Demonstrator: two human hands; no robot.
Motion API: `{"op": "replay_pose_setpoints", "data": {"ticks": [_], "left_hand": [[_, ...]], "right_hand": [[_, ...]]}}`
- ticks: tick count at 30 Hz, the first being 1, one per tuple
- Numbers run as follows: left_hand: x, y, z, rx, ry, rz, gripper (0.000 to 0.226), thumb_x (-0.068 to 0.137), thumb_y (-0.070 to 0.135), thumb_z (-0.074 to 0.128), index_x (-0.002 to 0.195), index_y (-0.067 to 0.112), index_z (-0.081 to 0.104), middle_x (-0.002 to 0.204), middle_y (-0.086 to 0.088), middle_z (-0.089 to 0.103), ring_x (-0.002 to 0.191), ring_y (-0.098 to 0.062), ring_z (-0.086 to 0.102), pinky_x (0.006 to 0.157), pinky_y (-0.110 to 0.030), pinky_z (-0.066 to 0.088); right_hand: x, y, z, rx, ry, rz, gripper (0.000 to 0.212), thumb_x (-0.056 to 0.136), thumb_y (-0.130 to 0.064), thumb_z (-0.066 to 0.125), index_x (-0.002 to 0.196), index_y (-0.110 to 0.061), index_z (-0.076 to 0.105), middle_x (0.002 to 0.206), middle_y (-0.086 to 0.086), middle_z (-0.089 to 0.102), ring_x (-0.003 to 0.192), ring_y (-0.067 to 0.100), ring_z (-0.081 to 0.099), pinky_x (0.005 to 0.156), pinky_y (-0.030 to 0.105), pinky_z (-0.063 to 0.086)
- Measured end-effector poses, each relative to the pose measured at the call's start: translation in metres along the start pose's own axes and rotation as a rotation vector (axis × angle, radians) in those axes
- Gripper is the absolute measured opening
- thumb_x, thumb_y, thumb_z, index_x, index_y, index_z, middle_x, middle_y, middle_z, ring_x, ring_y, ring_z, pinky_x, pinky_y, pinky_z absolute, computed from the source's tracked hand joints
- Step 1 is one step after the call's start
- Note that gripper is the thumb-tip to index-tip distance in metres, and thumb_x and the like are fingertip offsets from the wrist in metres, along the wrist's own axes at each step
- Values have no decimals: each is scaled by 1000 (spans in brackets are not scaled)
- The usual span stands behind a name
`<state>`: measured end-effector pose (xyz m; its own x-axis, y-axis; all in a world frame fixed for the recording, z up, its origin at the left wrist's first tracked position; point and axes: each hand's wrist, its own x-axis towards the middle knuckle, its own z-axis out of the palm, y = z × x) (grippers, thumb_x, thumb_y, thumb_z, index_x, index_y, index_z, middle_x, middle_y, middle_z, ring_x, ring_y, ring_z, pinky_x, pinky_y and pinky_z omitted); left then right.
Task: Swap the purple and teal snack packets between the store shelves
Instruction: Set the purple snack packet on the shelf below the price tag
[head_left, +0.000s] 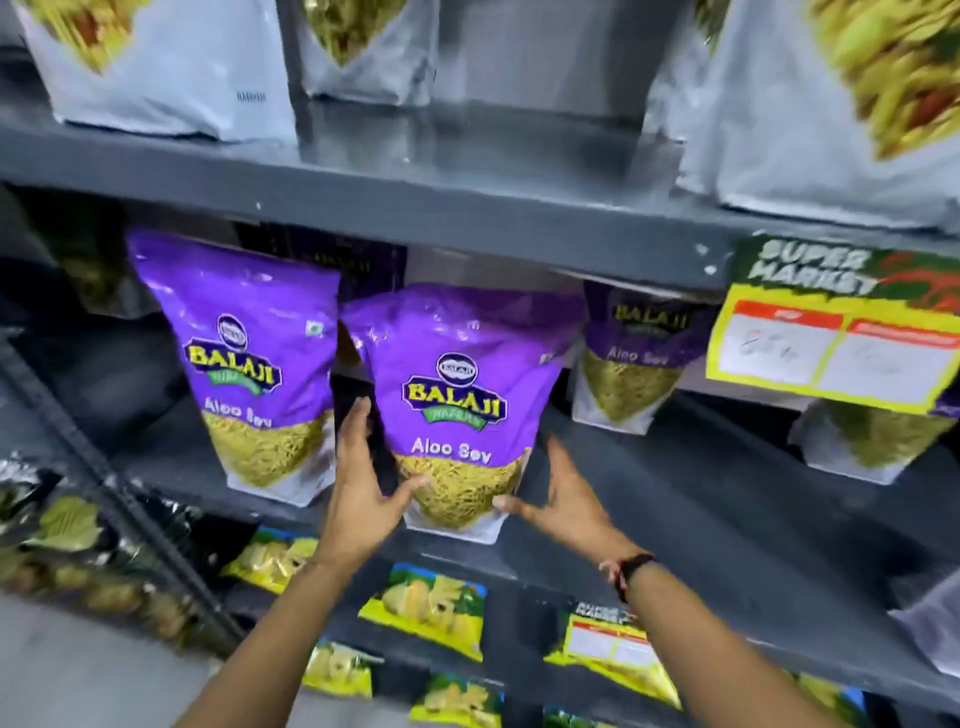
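- Grey metal store shelves (363, 208) fill the view, with pale packets on the top tier, purple packets on the middle tier and yellow-green packs on the tiers below.
- At far left, the middle shelf stands dark and mostly bare, a dim packet set back in its shadow.
- Next right, a purple snack packet (249, 364) marked "Aloo Sev" stands upright near the front edge, untouched.
- Left hand (363, 499) is open, its fingers spread along the left side of the centre purple packet (457, 410) and its thumb laid across the lower front.
- That centre packet sits upright at the shelf's front lip, just beside its neighbour, and is cupped from both sides.
- Right hand (561, 504), a dark band at the wrist, is likewise open, its thumb touching the packet's lower right corner and its fingers reaching behind the right edge.
- Further right, another purple packet (634, 358) stands deeper in, and a yellow price card (831, 343) hangs from the shelf above.
- No teal packet can be made out anywhere in view, so where it sits cannot be told.
- Whether the held packet is being lifted off or set down cannot be told; by appearances the swap is unfinished, with several purple packets sharing this tier and the teal half of the job unseen.
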<state>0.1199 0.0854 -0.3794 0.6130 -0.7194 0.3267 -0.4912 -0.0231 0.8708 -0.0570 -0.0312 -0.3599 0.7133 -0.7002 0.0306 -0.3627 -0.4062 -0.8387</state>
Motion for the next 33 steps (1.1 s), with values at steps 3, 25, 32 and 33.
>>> {"op": "replay_pose_setpoints", "data": {"ticks": [3, 25, 32, 33], "left_hand": [[10, -16, 0, -163, -73, -118, 121, 42, 43, 78, 137, 17, 9, 141, -9, 30, 128, -19, 34, 109, -41, 28], [-21, 50, 116, -6, -266, -98, 59, 49, 11, 85, 100, 6, 55, 84, -5, 61, 75, -20, 55, 51, -1, 38], [-35, 70, 136, -28, -317, -69, 60, 48, 13, 86, 97, 14, 52, 87, -2, 59, 80, -19, 56, 56, -4, 41], [-36, 70, 137, -33, -323, -68, 61, 48, 14, 86, 98, 16, 50, 90, -3, 60, 83, -21, 58, 61, -12, 44]], "right_hand": [[11, 3, 7, 69, -24, 35, 82, 66, -18, 78, 131, -15, 28, 124, -4, 45, 115, 9, 40, 79, 12, 30], [-58, 57, -83, 158, 120, 204, 58, 69, -6, 73, 117, -11, 42, 103, -3, 57, 99, 16, 56, 87, 28, 45], [-78, 77, -103, 226, 118, 238, 62, 69, -5, 72, 121, -14, 39, 109, -1, 56, 109, 21, 54, 98, 39, 46], [-80, 78, -104, 242, 111, 241, 64, 70, -4, 71, 122, -14, 37, 110, 0, 56, 112, 23, 53, 99, 40, 45]]}}
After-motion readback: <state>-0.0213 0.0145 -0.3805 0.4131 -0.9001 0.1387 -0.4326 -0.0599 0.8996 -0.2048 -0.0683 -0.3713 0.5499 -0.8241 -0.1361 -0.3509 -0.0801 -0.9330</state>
